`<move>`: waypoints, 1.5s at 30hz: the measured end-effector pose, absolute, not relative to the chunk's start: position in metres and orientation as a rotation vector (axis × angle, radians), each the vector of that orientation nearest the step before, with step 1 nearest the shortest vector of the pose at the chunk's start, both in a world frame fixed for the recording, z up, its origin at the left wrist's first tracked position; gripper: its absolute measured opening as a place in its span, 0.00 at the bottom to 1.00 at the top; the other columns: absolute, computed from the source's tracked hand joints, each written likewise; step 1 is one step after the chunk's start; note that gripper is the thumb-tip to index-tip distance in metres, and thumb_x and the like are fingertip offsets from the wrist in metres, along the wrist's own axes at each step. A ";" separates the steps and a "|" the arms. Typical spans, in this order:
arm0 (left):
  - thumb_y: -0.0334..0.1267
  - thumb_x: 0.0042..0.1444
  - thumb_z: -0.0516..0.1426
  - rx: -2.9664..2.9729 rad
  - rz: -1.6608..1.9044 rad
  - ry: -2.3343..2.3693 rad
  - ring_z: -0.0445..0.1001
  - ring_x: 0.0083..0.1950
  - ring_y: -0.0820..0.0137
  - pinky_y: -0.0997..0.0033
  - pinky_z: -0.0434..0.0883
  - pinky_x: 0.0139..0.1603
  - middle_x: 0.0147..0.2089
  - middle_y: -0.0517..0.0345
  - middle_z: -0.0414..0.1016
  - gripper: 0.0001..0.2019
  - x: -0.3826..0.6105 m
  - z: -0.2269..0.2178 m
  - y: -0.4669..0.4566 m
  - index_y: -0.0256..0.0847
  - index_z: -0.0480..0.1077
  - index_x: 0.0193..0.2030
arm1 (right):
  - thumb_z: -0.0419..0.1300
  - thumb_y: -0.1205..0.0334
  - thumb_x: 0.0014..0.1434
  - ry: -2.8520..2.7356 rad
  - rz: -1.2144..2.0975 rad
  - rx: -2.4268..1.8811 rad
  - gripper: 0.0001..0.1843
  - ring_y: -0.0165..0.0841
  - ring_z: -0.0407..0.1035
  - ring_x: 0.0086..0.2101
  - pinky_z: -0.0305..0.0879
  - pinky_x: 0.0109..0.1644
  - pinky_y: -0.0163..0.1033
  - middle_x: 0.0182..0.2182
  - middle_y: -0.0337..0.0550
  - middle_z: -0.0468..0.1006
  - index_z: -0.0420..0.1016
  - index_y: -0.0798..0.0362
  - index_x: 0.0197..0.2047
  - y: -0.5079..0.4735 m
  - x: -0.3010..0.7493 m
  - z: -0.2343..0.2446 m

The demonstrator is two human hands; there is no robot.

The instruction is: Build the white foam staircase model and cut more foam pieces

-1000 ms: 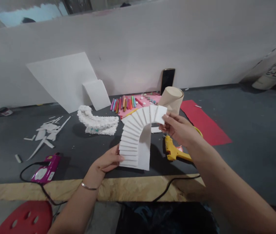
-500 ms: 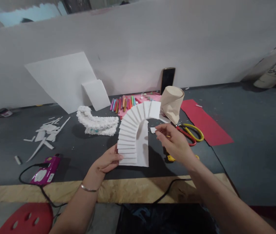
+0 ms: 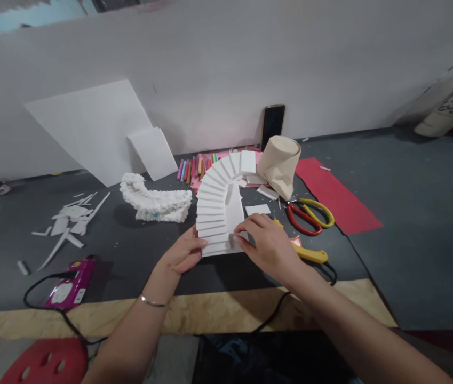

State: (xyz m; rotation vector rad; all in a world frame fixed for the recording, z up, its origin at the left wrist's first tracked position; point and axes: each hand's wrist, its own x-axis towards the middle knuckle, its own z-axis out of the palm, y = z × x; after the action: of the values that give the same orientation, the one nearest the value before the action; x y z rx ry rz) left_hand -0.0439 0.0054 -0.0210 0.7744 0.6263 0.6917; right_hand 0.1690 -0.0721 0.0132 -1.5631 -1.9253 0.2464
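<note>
A curved white model staircase (image 3: 215, 200), seemingly of foam board, stands tilted in front of me with a flat white side piece along its inner curve. My left hand (image 3: 184, 250) is closed on its lower left edge, thumb on the bottom steps. At the lower right, my right hand (image 3: 264, 242) has thumb and forefinger close together on the white side piece. Past that hand lies a small white strip (image 3: 257, 209). A yellow-handled tool (image 3: 310, 254) with a black cord is partly covered by my right hand.
Scissors (image 3: 304, 216) and red sheet (image 3: 336, 197) lie right. Behind are a beige paper roll (image 3: 280, 165), phone (image 3: 273, 125) and crayons (image 3: 196, 168). Left are a fluffy white piece (image 3: 156, 200), white scraps (image 3: 72, 216), leaning white boards (image 3: 86, 122) and a purple socket box (image 3: 72, 285).
My right hand has left the white strip on the table and moved left and down to the staircase. The staircase has shifted slightly, and my left hand still holds it.
</note>
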 end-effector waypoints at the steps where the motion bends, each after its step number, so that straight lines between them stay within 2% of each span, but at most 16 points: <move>1: 0.23 0.43 0.65 0.766 0.692 0.623 0.72 0.60 0.50 0.48 0.63 0.66 0.55 0.43 0.77 0.26 -0.041 -0.021 0.006 0.35 0.72 0.52 | 0.61 0.65 0.61 -1.944 0.223 -1.567 0.02 0.41 0.69 0.42 0.62 0.45 0.43 0.38 0.47 0.76 0.75 0.51 0.37 -0.070 0.168 0.011; 8: 0.24 0.45 0.65 0.785 0.724 0.591 0.71 0.61 0.50 0.45 0.60 0.67 0.57 0.43 0.76 0.28 -0.034 -0.024 0.008 0.36 0.70 0.55 | 0.64 0.57 0.60 -1.975 0.060 -1.647 0.06 0.42 0.67 0.40 0.57 0.43 0.45 0.37 0.45 0.76 0.75 0.50 0.37 -0.063 0.164 -0.002; 13: 0.25 0.47 0.65 0.801 0.713 0.560 0.69 0.63 0.50 0.47 0.60 0.67 0.60 0.41 0.73 0.28 -0.030 -0.023 0.013 0.36 0.69 0.57 | 0.63 0.57 0.61 -1.978 0.014 -1.660 0.06 0.41 0.68 0.39 0.55 0.42 0.44 0.36 0.44 0.78 0.75 0.50 0.36 -0.060 0.165 -0.002; 20: 0.27 0.48 0.65 0.814 0.709 0.622 0.74 0.58 0.50 0.47 0.64 0.63 0.57 0.41 0.75 0.27 -0.024 -0.019 0.018 0.36 0.69 0.56 | 0.66 0.51 0.58 -1.980 -0.030 -1.657 0.12 0.42 0.69 0.40 0.54 0.43 0.45 0.38 0.45 0.79 0.74 0.50 0.37 -0.061 0.167 -0.006; 26: 0.28 0.48 0.66 0.805 0.730 0.600 0.72 0.60 0.51 0.47 0.62 0.65 0.58 0.43 0.75 0.27 -0.022 -0.025 0.014 0.37 0.69 0.56 | 0.65 0.55 0.60 -1.969 -0.006 -1.677 0.09 0.41 0.68 0.39 0.53 0.42 0.45 0.34 0.42 0.79 0.73 0.50 0.32 -0.060 0.168 -0.010; 36: 0.28 0.49 0.65 0.781 0.740 0.598 0.72 0.60 0.52 0.47 0.62 0.65 0.55 0.43 0.77 0.24 -0.019 -0.024 0.010 0.36 0.71 0.54 | 0.66 0.57 0.58 -1.952 0.048 -1.693 0.09 0.41 0.69 0.39 0.55 0.43 0.45 0.33 0.42 0.79 0.72 0.50 0.31 -0.060 0.164 -0.014; 45: 0.21 0.41 0.64 0.819 0.738 0.600 0.74 0.57 0.56 0.54 0.63 0.64 0.53 0.47 0.78 0.28 -0.018 -0.024 0.009 0.38 0.72 0.52 | 0.65 0.57 0.59 -1.944 0.097 -1.713 0.09 0.41 0.69 0.39 0.54 0.43 0.45 0.33 0.42 0.79 0.72 0.50 0.30 -0.059 0.163 -0.011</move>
State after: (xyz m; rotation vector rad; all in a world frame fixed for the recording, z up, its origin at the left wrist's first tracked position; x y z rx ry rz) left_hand -0.0185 0.0089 -0.0241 0.8191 0.6003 0.7378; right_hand 0.1628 -0.0585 -0.0111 -1.7134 -1.9443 0.0972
